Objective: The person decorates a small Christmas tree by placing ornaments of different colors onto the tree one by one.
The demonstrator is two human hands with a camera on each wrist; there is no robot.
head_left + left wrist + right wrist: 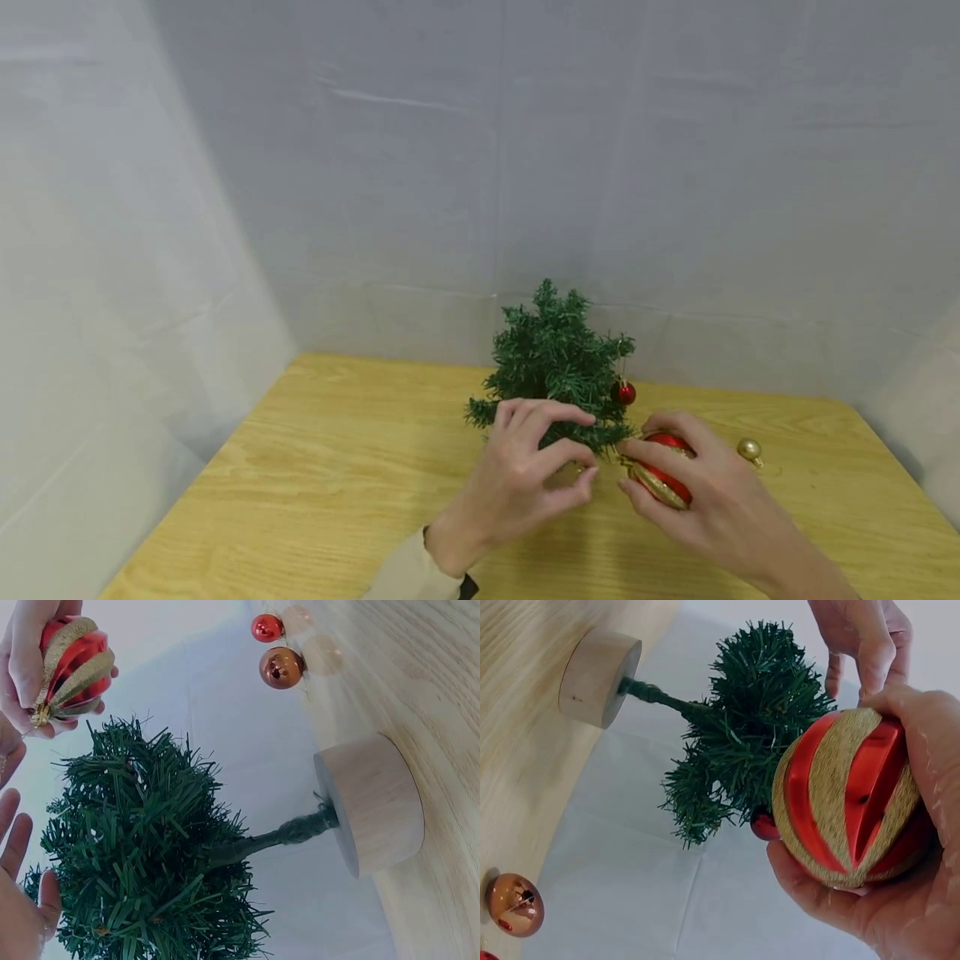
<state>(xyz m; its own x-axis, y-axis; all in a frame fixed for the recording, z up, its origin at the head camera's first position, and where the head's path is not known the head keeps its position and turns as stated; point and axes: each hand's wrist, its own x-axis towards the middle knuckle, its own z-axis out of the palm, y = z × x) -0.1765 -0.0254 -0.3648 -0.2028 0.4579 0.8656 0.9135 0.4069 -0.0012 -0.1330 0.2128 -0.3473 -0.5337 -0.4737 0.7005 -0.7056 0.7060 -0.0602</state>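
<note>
My right hand (720, 492) grips a large round bauble (847, 799) with red and glittery gold stripes, its gold cap (40, 715) turned toward the left hand. Thumb and forefinger of my left hand (525, 467) meet in a pinch at the bauble's thin hanging loop, which is hard to make out. Both hands are at the near side of a small green artificial Christmas tree (555, 358). From a branch on its right hangs a small dark red bauble (626, 392).
The tree stands upright on a round wooden base (375, 806). On the wooden table (337, 467), right of the right hand, lies a small gold bauble (748, 450); a small red bauble (267, 628) lies near it. A pale sheet (450, 167) hangs behind the table.
</note>
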